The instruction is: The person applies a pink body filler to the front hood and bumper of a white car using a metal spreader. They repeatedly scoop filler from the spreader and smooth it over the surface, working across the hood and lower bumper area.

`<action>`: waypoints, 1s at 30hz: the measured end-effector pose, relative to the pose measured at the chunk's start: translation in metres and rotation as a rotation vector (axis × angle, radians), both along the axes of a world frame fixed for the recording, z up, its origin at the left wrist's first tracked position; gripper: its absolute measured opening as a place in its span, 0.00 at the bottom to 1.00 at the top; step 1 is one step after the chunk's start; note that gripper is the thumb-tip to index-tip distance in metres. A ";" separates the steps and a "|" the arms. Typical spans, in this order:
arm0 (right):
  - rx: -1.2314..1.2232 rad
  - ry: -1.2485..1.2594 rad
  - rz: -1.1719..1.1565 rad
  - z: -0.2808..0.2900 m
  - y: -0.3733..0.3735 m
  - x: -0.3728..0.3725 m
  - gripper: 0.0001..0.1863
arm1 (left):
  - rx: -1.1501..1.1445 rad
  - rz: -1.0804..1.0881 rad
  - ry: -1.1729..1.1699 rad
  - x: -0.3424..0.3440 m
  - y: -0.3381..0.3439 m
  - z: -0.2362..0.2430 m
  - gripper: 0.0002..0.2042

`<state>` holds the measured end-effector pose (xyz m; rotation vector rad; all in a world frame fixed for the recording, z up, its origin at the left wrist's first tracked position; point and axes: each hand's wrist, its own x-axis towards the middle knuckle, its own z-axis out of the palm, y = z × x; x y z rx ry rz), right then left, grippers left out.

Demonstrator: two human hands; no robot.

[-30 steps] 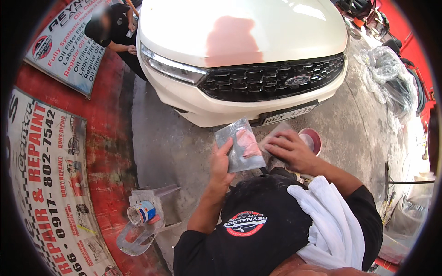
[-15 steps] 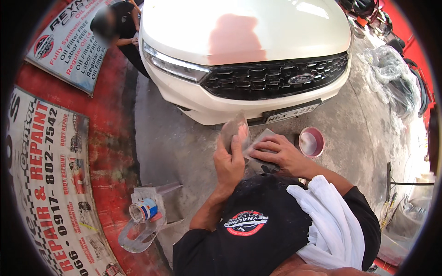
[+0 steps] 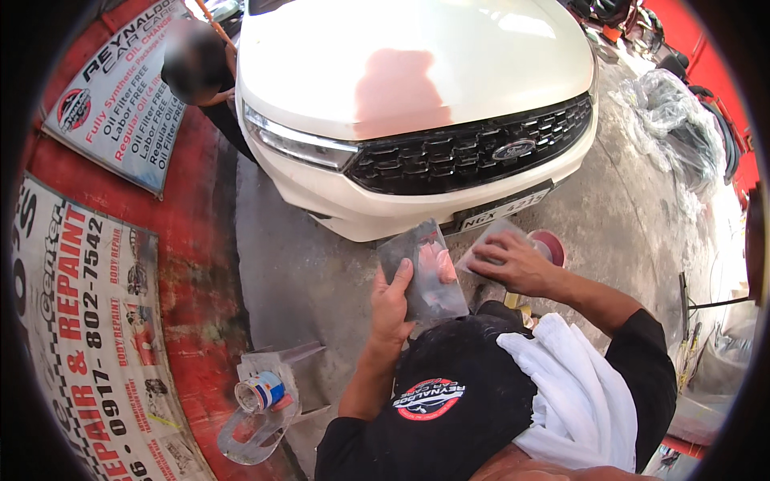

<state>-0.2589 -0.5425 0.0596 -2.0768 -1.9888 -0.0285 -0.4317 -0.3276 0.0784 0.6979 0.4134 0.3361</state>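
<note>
My left hand grips a flat grey plate by its left side, thumb on top. A smear of pinkish-red putty lies on the plate's upper face. In my right hand is a thin, pale, flat spreader, its fingers bent over the top. The spreader stands apart from the plate, to its right. Partly hidden behind my right hand is a pink-red bowl on the floor. Ahead of both hands is a white car with a black grille.
A reddish shadow-like patch shows on the hood. Left stands a clear-grey stool bearing a can. Another person is beside the car. Crumpled plastic sheeting lies right. A white towel hangs over my shoulder.
My right hand has drawn the spreader away from the plate, to the right. The plate has turned flatter, showing more of its face and the putty. My view has shifted slightly.
</note>
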 end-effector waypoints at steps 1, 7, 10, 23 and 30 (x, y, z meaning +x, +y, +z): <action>0.091 0.075 -0.048 0.020 0.006 0.000 0.33 | 0.072 0.028 0.035 0.002 0.000 -0.003 0.15; -0.005 0.622 0.113 0.047 0.025 0.000 0.45 | 0.436 0.151 0.060 0.015 -0.010 -0.020 0.14; 0.032 0.943 -0.039 0.050 0.027 -0.016 0.45 | 0.178 0.171 0.070 0.014 -0.013 -0.014 0.14; 0.353 0.395 -0.111 0.035 0.032 -0.016 0.44 | 0.829 0.063 0.107 0.000 -0.015 0.021 0.17; 0.218 0.528 0.071 0.016 0.049 -0.047 0.43 | 1.042 0.381 0.128 0.011 -0.009 0.027 0.19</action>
